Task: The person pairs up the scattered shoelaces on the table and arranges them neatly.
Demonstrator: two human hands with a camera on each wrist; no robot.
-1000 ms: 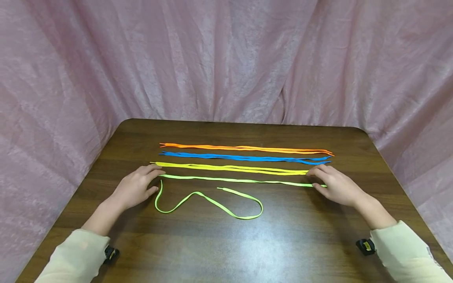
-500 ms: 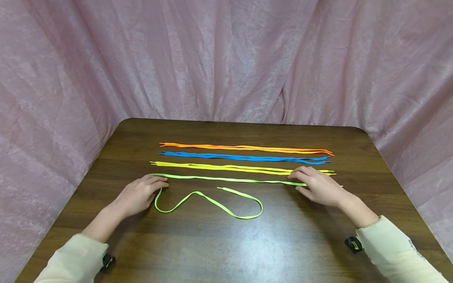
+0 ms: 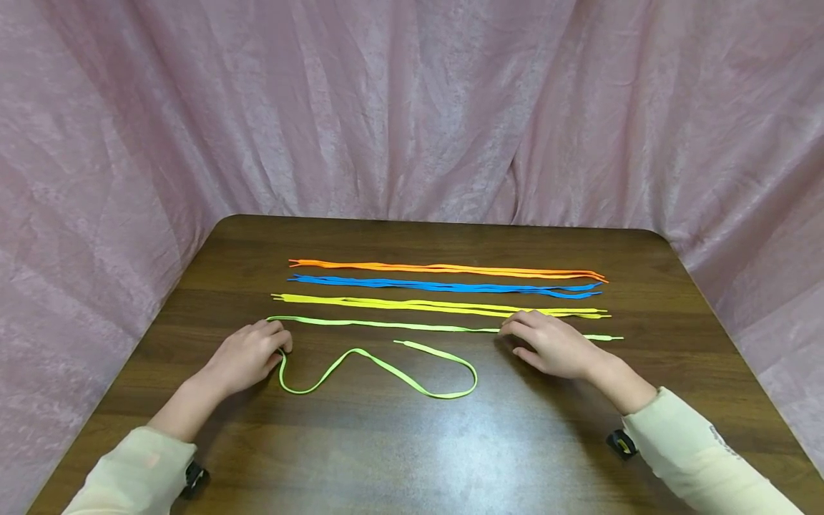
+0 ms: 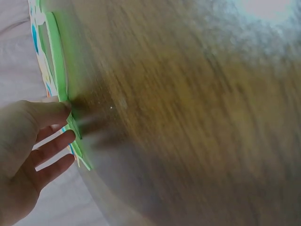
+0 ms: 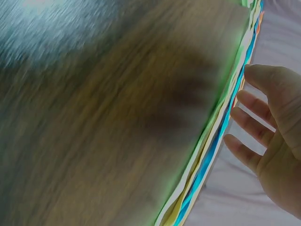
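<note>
My left hand (image 3: 249, 356) pinches the left end of a wavy light-green shoelace (image 3: 380, 363) between thumb and index finger, as the left wrist view shows. The rest of this lace curves over the table to a tip near the middle. My right hand (image 3: 547, 345) hovers over a second light-green shoelace (image 3: 399, 327), which lies straight from left to right. Its fingers are relaxed and apart, with nothing held; in the right wrist view the fingers (image 5: 249, 120) overlap the row of laces. The hand hides part of the straight green lace.
Behind the green laces lie doubled yellow shoelaces (image 3: 412, 305), then blue shoelaces (image 3: 425, 286) and orange shoelaces (image 3: 438, 269), all roughly parallel. They rest on a brown wooden table (image 3: 386, 450). A pink curtain (image 3: 412, 107) hangs behind the far edge.
My right hand has moved left along the straight green lace, uncovering its right end. My left hand has drawn back slightly and taken hold of the wavy lace's end, shifting it a little.
</note>
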